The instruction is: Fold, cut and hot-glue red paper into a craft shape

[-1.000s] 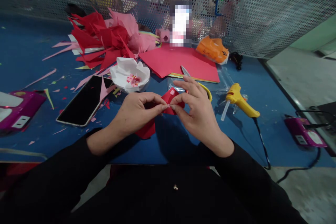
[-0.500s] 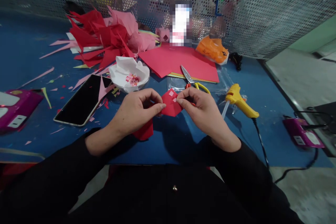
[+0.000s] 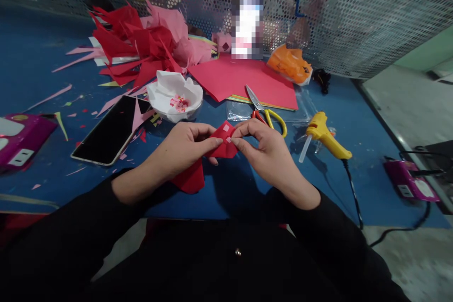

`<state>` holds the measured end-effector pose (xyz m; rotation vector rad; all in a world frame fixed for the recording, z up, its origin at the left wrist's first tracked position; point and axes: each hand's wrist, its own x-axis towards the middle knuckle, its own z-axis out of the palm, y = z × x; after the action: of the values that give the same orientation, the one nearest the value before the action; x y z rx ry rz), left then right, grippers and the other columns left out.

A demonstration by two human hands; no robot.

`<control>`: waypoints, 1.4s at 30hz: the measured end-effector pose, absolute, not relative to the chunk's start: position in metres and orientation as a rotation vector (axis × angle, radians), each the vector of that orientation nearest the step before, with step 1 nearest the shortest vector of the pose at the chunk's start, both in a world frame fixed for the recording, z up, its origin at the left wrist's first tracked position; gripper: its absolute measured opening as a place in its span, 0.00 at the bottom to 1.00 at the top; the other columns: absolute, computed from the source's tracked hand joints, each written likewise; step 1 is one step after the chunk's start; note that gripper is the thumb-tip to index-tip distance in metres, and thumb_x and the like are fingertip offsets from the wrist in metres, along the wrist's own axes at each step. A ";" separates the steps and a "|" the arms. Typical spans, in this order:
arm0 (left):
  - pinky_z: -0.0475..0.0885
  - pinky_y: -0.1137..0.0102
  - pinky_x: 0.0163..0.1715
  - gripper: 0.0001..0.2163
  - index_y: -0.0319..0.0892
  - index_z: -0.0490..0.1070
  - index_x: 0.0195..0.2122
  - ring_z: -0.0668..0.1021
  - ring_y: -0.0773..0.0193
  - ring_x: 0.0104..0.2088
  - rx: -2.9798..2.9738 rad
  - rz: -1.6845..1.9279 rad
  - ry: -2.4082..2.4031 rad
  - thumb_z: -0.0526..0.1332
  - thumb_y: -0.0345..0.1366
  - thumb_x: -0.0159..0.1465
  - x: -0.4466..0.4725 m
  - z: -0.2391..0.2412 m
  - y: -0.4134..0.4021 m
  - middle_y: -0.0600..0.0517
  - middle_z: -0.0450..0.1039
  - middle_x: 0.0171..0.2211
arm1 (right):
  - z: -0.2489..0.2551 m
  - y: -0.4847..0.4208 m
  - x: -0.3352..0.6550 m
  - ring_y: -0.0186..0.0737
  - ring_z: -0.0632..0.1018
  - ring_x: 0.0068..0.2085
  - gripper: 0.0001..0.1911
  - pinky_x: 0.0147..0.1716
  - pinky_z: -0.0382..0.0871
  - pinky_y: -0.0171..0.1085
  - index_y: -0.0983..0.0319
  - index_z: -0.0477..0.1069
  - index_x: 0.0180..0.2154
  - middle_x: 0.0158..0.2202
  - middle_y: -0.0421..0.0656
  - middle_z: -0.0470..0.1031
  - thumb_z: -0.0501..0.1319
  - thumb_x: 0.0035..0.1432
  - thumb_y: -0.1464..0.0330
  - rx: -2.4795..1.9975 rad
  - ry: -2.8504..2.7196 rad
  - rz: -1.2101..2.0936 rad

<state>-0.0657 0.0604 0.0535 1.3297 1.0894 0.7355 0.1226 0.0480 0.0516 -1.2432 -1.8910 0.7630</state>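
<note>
Both my hands meet over the blue table [image 3: 247, 188] near its front edge. My left hand [image 3: 177, 151] pinches a folded red paper piece [image 3: 221, 144] from the left, and more red paper hangs below the hand. My right hand [image 3: 269, 151] pinches the same piece from the right, with thumb and forefinger closed on its edge. Small pink squares are stuck on the red paper.
Scissors [image 3: 264, 108] with yellow handles and a yellow glue gun [image 3: 323, 134] lie just right of my hands. A phone [image 3: 106, 132] and a white paper bowl [image 3: 175, 96] sit to the left. Red sheets [image 3: 244, 80] and paper scraps [image 3: 141, 47] lie behind, before a perforated metal screen [image 3: 354, 23].
My right hand closed its spread fingers and pinches the red paper close to my left hand. The paper's top fold has turned a little.
</note>
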 end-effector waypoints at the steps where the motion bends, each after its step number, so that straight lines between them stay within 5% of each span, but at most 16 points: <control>1: 0.74 0.74 0.23 0.06 0.40 0.75 0.27 0.78 0.68 0.21 1.329 0.736 1.096 0.64 0.36 0.59 -0.066 0.053 0.060 0.56 0.72 0.21 | 0.051 0.048 0.122 0.38 0.76 0.41 0.05 0.45 0.68 0.40 0.61 0.71 0.31 0.37 0.43 0.76 0.61 0.61 0.73 -1.237 -1.890 0.759; 21: 0.73 0.73 0.24 0.09 0.40 0.75 0.27 0.75 0.69 0.22 1.383 0.734 1.140 0.66 0.40 0.59 -0.065 0.055 0.059 0.55 0.72 0.22 | 0.045 0.047 0.116 0.39 0.76 0.41 0.06 0.44 0.68 0.41 0.59 0.68 0.31 0.37 0.43 0.74 0.60 0.58 0.75 -1.252 -1.827 0.747; 28: 0.63 0.74 0.22 0.09 0.40 0.74 0.23 0.68 0.71 0.21 1.494 0.779 1.184 0.65 0.38 0.59 -0.067 0.052 0.061 0.57 0.69 0.20 | 0.045 0.045 0.115 0.38 0.75 0.39 0.06 0.42 0.68 0.40 0.59 0.68 0.30 0.35 0.41 0.74 0.60 0.58 0.75 -1.251 -1.829 0.743; 42: 0.61 0.74 0.20 0.11 0.42 0.73 0.23 0.66 0.71 0.20 1.450 0.756 1.153 0.65 0.41 0.60 -0.068 0.052 0.060 0.57 0.67 0.19 | 0.045 0.047 0.120 0.36 0.74 0.30 0.06 0.31 0.67 0.38 0.59 0.66 0.40 0.28 0.37 0.73 0.58 0.59 0.71 -1.305 -1.646 0.995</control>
<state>-0.0675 0.0604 0.0523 1.4498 1.1527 0.7564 0.1196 0.0471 0.0449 -1.3045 -1.6463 0.9949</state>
